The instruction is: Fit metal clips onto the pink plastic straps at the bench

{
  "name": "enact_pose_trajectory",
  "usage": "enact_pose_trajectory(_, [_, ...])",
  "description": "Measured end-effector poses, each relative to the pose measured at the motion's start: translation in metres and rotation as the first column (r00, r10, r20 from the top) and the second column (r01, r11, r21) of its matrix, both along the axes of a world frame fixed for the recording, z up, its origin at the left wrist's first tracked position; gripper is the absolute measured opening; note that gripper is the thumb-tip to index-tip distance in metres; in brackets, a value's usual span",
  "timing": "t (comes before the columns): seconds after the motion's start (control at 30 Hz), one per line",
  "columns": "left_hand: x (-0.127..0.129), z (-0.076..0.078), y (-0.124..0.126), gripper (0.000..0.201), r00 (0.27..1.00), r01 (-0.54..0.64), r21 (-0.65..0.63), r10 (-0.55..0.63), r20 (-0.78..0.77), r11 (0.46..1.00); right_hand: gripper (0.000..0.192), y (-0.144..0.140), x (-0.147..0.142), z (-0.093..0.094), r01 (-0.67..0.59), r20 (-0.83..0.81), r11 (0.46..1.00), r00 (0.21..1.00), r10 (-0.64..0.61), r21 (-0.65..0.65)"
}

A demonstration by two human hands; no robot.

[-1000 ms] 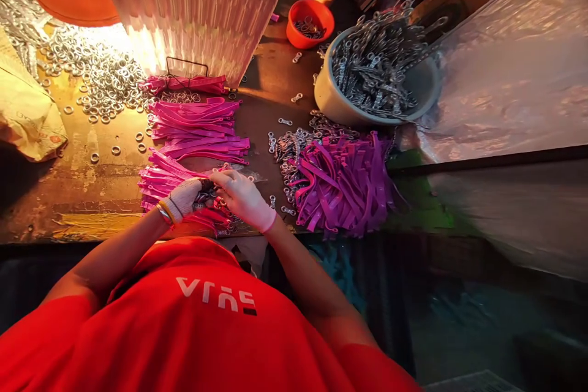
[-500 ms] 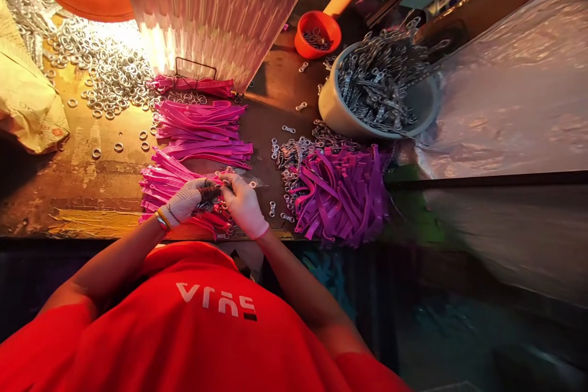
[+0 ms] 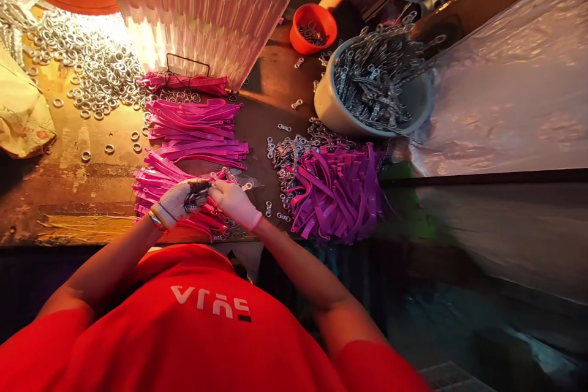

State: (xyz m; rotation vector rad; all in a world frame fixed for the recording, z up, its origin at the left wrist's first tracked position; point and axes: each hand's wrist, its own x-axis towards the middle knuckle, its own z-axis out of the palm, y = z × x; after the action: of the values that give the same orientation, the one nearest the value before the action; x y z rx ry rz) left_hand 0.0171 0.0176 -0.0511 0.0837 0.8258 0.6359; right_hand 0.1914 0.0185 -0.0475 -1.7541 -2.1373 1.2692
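Working at the near table edge (image 3: pixel 68 220): left hand (image 3: pixel 177 201) and right hand (image 3: pixel 234 201), both gloved, meet fingertip to fingertip, pinching a pink strap (image 3: pixel 209 187) with what looks like a small metal clip, too small to confirm. Straps lie on the near pink stack (image 3: pixel 151 184); loose purple straps (image 3: pixel 335 193) to the right, grey bowl of clips (image 3: pixel 331 111) farther right.

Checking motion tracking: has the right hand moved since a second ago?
Yes. The right hand has drawn left, away from the loose purple strap pile.
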Motion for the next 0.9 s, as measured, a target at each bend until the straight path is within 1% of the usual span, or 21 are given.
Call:
enact_pose_trajectory(0.03, [-0.003,-0.002,0.003,0.004,0.997,-0.043,-0.036,0.045,0.063,0.998,0.036,0.010,0.002,-0.008,0.063,-0.048,0.998,0.997,-0.062,0.022])
enact_pose_trajectory(0.1, [-0.009,-0.006,0.007,0.014,0.963,-0.168,-0.100,0.185,0.194,0.981,0.040,0.038,0.007,-0.023,0.224,-0.081,0.971,0.973,-0.218,0.080])
enact_pose_trajectory(0.13, [-0.011,-0.008,0.008,0.017,0.937,-0.224,-0.131,0.250,0.245,0.966,0.041,0.055,0.009,-0.031,0.290,-0.058,0.951,0.957,-0.286,0.104])
enact_pose_trajectory(0.17, [-0.013,-0.010,0.009,0.021,0.913,-0.266,-0.158,0.301,0.276,0.951,0.042,0.071,0.010,-0.039,0.328,-0.012,0.937,0.944,-0.330,0.121])
enact_pose_trajectory(0.2, [-0.013,-0.011,0.010,0.026,0.898,-0.291,-0.178,0.332,0.289,0.940,0.042,0.087,0.010,-0.047,0.336,0.044,0.933,0.938,-0.344,0.130])
enact_pose_trajectory(0.27, [-0.011,-0.013,0.010,0.036,0.900,-0.289,-0.198,0.337,0.277,0.937,0.040,0.113,0.005,-0.063,0.299,0.148,0.945,0.937,-0.318,0.136])
enact_pose_trajectory(0.33, [-0.007,-0.014,0.010,0.040,0.914,-0.277,-0.203,0.323,0.247,0.939,0.037,0.128,-0.003,-0.075,0.268,0.230,0.950,0.926,-0.300,0.161])
enact_pose_trajectory(0.37, [-0.005,-0.015,0.011,0.038,0.922,-0.265,-0.205,0.310,0.233,0.942,0.036,0.132,-0.007,-0.080,0.266,0.260,0.947,0.916,-0.306,0.180])
enact_pose_trajectory(0.43, [-0.004,-0.014,0.015,0.029,0.944,-0.224,-0.205,0.265,0.198,0.953,0.033,0.132,-0.013,-0.084,0.300,0.278,0.928,0.893,-0.354,0.219])
enact_pose_trajectory(0.5, [-0.007,-0.011,0.023,0.016,0.970,-0.184,-0.168,0.206,0.127,0.968,0.032,0.126,-0.013,-0.080,0.359,0.201,0.907,0.893,-0.403,0.222])
enact_pose_trajectory(0.53, [-0.010,-0.010,0.027,0.010,0.981,-0.170,-0.126,0.179,0.070,0.977,0.033,0.120,-0.010,-0.075,0.386,0.118,0.900,0.903,-0.414,0.201])
enact_pose_trajectory(0.57, [-0.012,-0.008,0.032,0.006,0.986,-0.166,-0.063,0.166,-0.006,0.984,0.035,0.112,-0.007,-0.068,0.404,0.008,0.901,0.912,-0.411,0.160])
enact_pose_trajectory(0.6, [-0.014,-0.006,0.037,0.008,0.981,-0.164,0.021,0.166,-0.098,0.986,0.037,0.102,-0.003,-0.059,0.406,-0.117,0.909,0.911,-0.394,0.098])
enact_pose_trajectory(0.63, [-0.016,-0.005,0.041,0.012,0.965,-0.149,0.122,0.171,-0.199,0.981,0.037,0.092,0.001,-0.048,0.394,-0.245,0.919,0.894,-0.376,0.026])
enact_pose_trajectory(0.7, [-0.016,-0.001,0.048,0.019,0.903,-0.059,0.329,0.190,-0.384,0.943,0.034,0.068,0.007,-0.026,0.356,-0.451,0.928,0.814,-0.368,-0.114])
enact_pose_trajectory(0.77, [-0.014,0.002,0.050,0.027,0.845,0.102,0.468,0.171,-0.506,0.878,0.031,0.045,0.010,-0.003,0.331,-0.553,0.924,0.742,-0.379,-0.190])
enact_pose_trajectory(0.83, [-0.012,0.007,0.047,0.032,0.814,0.285,0.512,0.077,-0.575,0.810,0.030,0.027,0.010,0.014,0.324,-0.581,0.926,0.722,-0.375,-0.196])
enact_pose_trajectory(0.87, [-0.011,0.010,0.044,0.033,0.803,0.357,0.512,0.023,-0.596,0.781,0.030,0.021,0.009,0.021,0.320,-0.579,0.931,0.731,-0.362,-0.178])
enact_pose_trajectory(0.9, [-0.012,0.012,0.040,0.033,0.794,0.406,0.502,-0.023,-0.608,0.764,0.030,0.015,0.010,0.025,0.315,-0.571,0.938,0.748,-0.339,-0.145])
